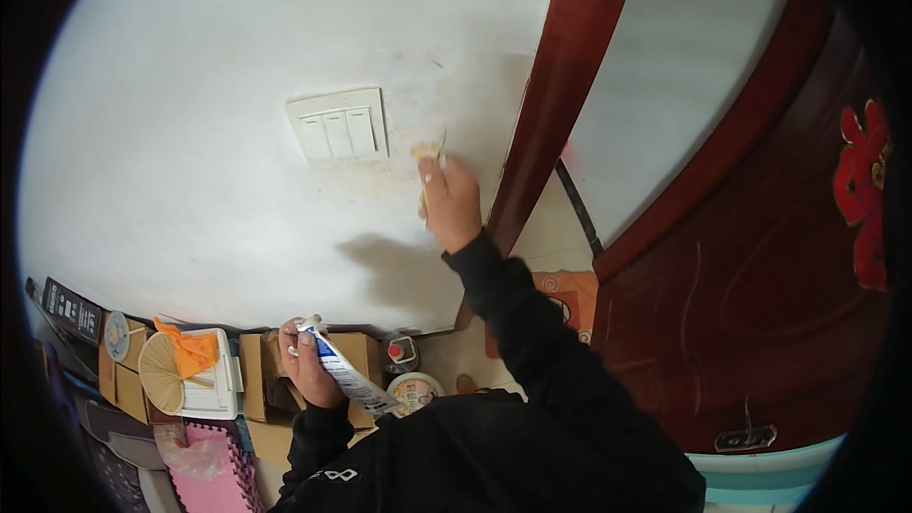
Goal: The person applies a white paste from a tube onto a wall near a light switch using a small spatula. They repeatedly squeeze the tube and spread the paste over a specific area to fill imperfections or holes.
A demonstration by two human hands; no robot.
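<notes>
My right hand (450, 199) is raised to the white wall, its fingers closed round a small yellowish scraper (427, 150). The scraper's thin edge is at or close to the wall, just right of a white light switch panel (337, 125); whether it touches I cannot tell. Faint yellowish marks show on the wall around the panel. Lower down, my left hand (306, 366) grips a white and blue squeeze tube (347, 370). The tube tilts, its upper end by my fingers and its flat end toward my body. Something greyish-white sits at that upper end.
A dark red door frame (570, 66) rises right of my right hand, with a dark red door (722, 256) beyond. Below stand cardboard boxes (252, 370), a woven fan (161, 370), an orange cloth (190, 351), pink foam mats (204, 470), a red-capped bottle (403, 353) and a round tub (416, 391).
</notes>
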